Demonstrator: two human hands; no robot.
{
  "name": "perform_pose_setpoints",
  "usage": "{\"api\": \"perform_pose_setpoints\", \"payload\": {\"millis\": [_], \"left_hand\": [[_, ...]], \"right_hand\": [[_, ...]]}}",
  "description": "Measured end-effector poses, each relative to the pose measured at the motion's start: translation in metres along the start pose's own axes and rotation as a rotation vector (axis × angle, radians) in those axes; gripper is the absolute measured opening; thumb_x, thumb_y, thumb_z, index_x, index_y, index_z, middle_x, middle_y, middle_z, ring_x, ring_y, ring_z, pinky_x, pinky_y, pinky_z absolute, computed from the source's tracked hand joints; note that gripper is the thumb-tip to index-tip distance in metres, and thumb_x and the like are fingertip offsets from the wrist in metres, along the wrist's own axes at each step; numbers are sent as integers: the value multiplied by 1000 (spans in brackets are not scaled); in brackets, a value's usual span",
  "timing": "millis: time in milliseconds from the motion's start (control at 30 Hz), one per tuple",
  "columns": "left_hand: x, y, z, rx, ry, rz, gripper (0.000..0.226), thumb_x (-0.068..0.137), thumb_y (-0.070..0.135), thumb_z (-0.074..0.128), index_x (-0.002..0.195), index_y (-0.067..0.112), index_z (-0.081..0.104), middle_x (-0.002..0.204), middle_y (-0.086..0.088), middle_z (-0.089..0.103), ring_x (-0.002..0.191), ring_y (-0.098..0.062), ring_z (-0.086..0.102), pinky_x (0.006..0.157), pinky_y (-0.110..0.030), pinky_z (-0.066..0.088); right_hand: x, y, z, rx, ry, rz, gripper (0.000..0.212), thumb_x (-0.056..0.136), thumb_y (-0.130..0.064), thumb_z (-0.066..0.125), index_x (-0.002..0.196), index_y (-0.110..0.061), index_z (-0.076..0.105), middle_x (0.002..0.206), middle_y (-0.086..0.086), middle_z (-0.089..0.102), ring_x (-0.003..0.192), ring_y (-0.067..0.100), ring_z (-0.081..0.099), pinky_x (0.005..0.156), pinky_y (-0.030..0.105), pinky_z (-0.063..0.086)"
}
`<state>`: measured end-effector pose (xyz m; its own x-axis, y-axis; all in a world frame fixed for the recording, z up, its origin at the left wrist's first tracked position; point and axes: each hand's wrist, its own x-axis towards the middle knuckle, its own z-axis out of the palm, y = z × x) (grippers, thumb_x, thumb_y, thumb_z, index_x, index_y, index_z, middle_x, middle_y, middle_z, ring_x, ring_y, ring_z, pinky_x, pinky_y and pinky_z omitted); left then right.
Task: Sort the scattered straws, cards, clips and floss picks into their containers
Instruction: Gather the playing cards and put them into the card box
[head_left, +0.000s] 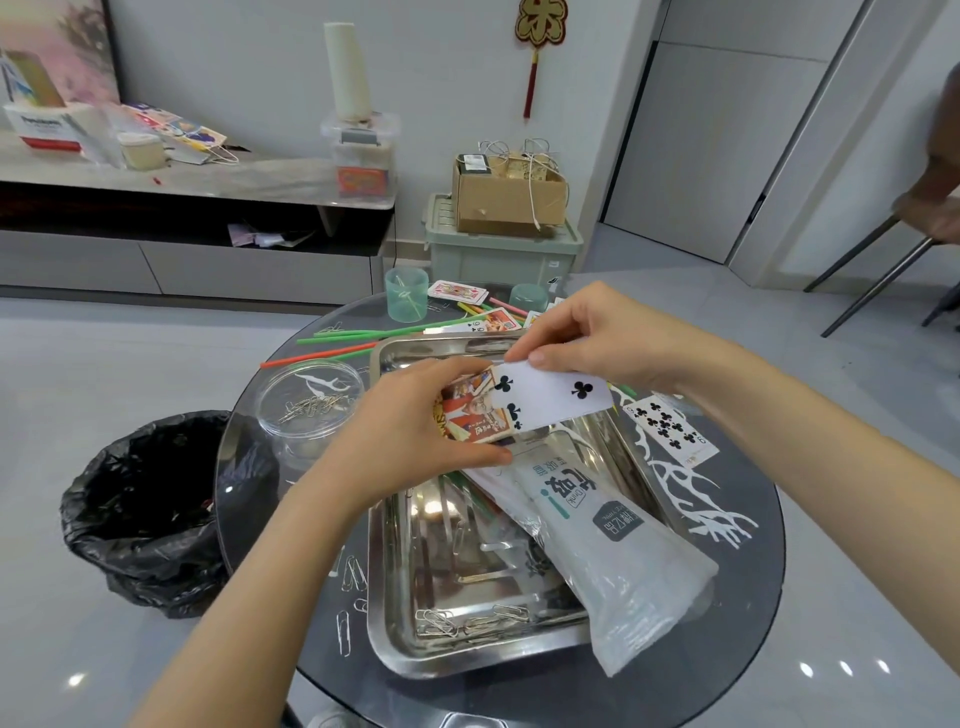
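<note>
Head view: the clubs card (550, 397) sits between your two hands, above the steel tray (441, 525) and just under the fingertips of your right hand (597, 332). It lies face up, long axis running left to right, its left end overlapping the card stack (470, 415). Your right hand pinches its upper edge between thumb and fingers. Your left hand (415, 431) curls around the stack, gripping it.

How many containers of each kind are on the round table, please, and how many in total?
Green plastic cups: 2
Clear round tub: 1
Steel tray: 1
Plastic bag: 1
Total: 5
</note>
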<state>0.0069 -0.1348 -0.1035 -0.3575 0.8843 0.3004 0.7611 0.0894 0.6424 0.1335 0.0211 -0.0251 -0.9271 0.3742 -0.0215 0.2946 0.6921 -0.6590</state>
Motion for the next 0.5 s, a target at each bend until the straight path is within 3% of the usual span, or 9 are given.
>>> {"api": "perform_pose_setpoints", "payload": {"millis": [67, 133, 167, 200, 267, 300, 367, 433, 500], "left_hand": [[2, 3, 2, -54, -6, -12, 78, 54, 57, 80, 125, 41, 52, 108, 18, 61, 95, 2, 57, 79, -17, 46], [4, 7, 5, -120, 5, -37, 76, 55, 58, 80, 124, 46, 51, 106, 20, 59, 91, 6, 56, 71, -9, 42], [6, 10, 8, -149, 21, -46, 75, 56, 57, 80, 124, 45, 50, 106, 20, 59, 90, 8, 56, 69, -8, 42], [8, 12, 11, -175, 41, -56, 75, 57, 56, 79, 125, 43, 51, 107, 20, 59, 89, 9, 56, 70, -7, 43], [12, 18, 17, -222, 77, -59, 71, 58, 53, 78, 122, 38, 53, 107, 17, 62, 91, 6, 58, 77, -12, 47], [13, 20, 20, -238, 85, -47, 66, 57, 51, 77, 118, 38, 54, 105, 15, 63, 92, 2, 59, 80, -19, 50], [15, 23, 24, -229, 85, -24, 59, 57, 49, 73, 112, 40, 55, 100, 11, 65, 93, -7, 60, 83, -32, 52], [18, 25, 28, -191, 94, -7, 62, 61, 49, 73, 119, 35, 56, 104, 7, 64, 97, -9, 59, 86, -33, 49], [20, 26, 33, -157, 92, 28, 69, 68, 49, 74, 131, 38, 48, 116, 8, 58, 105, -6, 54, 89, -19, 44]], "right_hand": [[2, -2, 4, -14, 36, 13, 20, 89, -15, 64, 83, -32, 73, 92, 8, 70, 82, 24, 61, 65, 24, 48], [2, -4, 15, 39, 168, 69, 11, 91, -23, 61, 98, -27, 68, 97, -1, 65, 85, 14, 60, 61, 15, 45], [2, -5, 22, 65, 241, 111, 19, 94, -30, 56, 111, -26, 62, 104, -6, 60, 90, 10, 58, 64, 16, 45], [0, -7, 29, 97, 277, 149, 33, 96, -41, 47, 124, -25, 54, 113, -8, 57, 96, 7, 57, 71, 18, 45], [-4, -8, 43, 136, 218, 191, 65, 93, -62, 27, 147, -25, 30, 137, -7, 48, 121, 11, 50, 100, 31, 41], [-7, -8, 49, 124, 163, 191, 77, 88, -69, 18, 151, -25, 16, 148, -5, 39, 134, 14, 38, 112, 37, 28], [-11, -6, 55, 69, 95, 172, 91, 78, -76, 7, 153, -25, 2, 156, -4, 23, 143, 8, 11, 119, 41, 4], [-17, 5, 54, 122, 97, 161, 98, 70, -80, 5, 153, -26, 7, 159, -5, 16, 144, 6, 6, 119, 45, 0], [-22, 23, 46, 261, 194, 142, 92, 75, -80, 10, 150, -29, 22, 155, -9, 28, 143, 8, 22, 119, 40, 15]]}}
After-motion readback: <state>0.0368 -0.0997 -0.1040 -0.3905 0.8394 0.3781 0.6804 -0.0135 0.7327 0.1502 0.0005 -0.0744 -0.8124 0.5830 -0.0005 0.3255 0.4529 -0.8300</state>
